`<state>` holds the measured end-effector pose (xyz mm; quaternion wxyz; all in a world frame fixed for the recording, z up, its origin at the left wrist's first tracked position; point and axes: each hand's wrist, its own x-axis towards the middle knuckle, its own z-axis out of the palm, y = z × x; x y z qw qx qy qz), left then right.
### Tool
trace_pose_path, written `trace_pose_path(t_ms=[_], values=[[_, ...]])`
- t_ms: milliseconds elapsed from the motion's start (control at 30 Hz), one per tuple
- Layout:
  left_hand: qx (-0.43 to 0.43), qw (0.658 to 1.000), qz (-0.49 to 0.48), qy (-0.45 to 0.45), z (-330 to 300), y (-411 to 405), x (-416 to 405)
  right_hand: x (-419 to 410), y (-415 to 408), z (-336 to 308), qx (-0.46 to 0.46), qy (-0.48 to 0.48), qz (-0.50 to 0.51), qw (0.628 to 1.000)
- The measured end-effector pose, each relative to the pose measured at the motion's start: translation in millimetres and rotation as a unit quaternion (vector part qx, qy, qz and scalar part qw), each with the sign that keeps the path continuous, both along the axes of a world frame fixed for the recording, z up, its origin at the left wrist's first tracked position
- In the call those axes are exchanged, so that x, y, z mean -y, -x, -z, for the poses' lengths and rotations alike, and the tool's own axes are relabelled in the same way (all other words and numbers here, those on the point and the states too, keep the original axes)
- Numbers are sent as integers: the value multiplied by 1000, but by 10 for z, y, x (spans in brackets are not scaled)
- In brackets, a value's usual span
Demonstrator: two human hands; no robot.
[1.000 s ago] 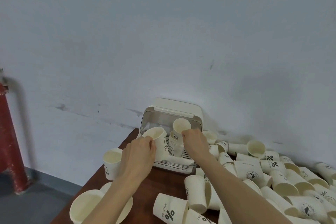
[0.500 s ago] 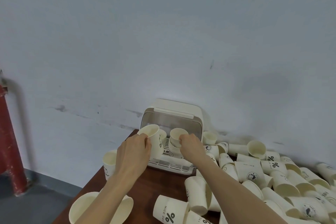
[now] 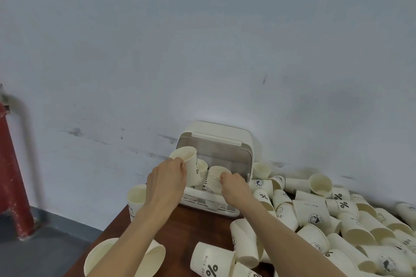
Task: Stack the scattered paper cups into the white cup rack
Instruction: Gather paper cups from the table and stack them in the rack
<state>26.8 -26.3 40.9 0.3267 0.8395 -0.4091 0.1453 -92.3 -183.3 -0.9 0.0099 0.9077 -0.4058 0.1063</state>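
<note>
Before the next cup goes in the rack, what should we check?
1. Left hand grips its cup: ok.
2. Held cup is open end up: ok.
3. White cup rack lid is up: ok.
4. Right hand is on the stack in the rack: ok.
5. Stack is fully seated: cannot tell.
6. Loose cups remain on the table: not ok.

One view only — a head-worn wide-angle camera, facing forward and slightly down across the table (image 3: 180, 234) toward the wall (image 3: 202, 40). Forearms enter from the near edge — the rack (image 3: 245, 141) sits mid-frame, close.
</note>
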Motion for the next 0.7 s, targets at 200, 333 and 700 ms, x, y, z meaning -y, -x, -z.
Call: trace_pose_path(t_ms=[200,333,700], values=[[37,999,24,6,-40,-88,221,-19,-43,48,15,-23,-3,1000],[72,997,40,-3,8,-155,421,-40,-51,89,22,-23,-9,999],[107,986,66,-109,152,-231,610,-28,-74,93,17,-34,-8,999]])
